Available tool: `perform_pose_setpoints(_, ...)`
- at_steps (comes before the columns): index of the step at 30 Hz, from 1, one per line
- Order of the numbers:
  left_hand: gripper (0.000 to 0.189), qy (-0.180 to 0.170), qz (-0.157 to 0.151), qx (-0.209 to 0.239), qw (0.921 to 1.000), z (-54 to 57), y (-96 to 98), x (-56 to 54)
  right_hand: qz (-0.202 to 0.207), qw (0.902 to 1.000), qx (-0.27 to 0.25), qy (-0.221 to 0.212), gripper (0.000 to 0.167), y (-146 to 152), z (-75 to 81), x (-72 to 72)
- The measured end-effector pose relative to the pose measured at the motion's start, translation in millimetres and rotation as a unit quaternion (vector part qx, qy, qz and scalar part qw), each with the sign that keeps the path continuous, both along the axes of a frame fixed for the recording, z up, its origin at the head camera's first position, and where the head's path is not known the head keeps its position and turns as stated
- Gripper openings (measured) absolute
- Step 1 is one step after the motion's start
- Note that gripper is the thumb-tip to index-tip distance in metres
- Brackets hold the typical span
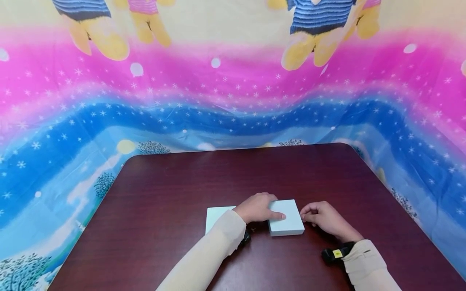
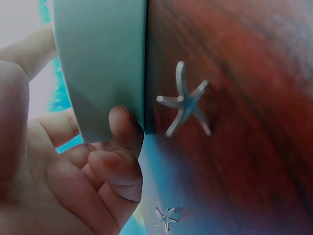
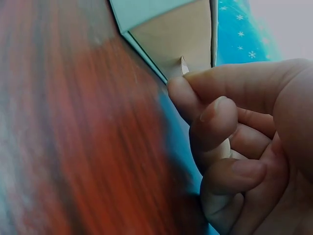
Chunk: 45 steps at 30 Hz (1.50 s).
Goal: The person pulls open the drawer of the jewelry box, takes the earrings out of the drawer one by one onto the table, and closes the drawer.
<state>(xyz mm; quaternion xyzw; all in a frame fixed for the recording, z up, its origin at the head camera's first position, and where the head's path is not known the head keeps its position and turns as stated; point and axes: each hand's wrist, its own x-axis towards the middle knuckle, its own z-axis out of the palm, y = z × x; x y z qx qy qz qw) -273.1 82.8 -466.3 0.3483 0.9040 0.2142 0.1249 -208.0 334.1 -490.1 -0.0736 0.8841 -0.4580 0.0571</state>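
Worktop (image 1: 174, 190): dark reddish wood
White box (image 1: 287, 218): at 3 o'clock from second box (image 1: 218, 215)
Left fingers (image 2: 126, 131): curled round white box
Right fingers (image 3: 182, 95): tips together, pinching white box's tab (image 3: 184, 65), 3 o'clock side

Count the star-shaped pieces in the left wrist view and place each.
2: one star-shaped piece on the table beside the pale box, another farther off, near the picture's bottom edge. Others may be hidden.

left hand (image 1: 255, 207) grips while the curled right hand (image 1: 325, 217) apparently pinches.
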Motion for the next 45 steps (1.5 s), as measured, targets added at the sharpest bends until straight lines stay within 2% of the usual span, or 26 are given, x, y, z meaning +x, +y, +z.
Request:
perform_pose_setpoints(12,0.067,-0.004,0.01,0.001,0.9999,2.8,-0.1,-3.4,-0.008,1.0,0.001,0.004,0.003,-0.6,0.0,-3.2)
perform_pose_setpoints(23,0.065,-0.009,0.012,0.0,0.9999,2.9,1.2,-1.0,-0.008,0.9998,-0.013,0.013,0.003,-1.2,1.0,0.3)
perform_pose_setpoints(45,0.067,-0.013,0.014,0.003,0.9998,1.3,2.1,0.3,-0.039,0.9974,0.053,0.027,0.006,-0.2,2.0,2.5)
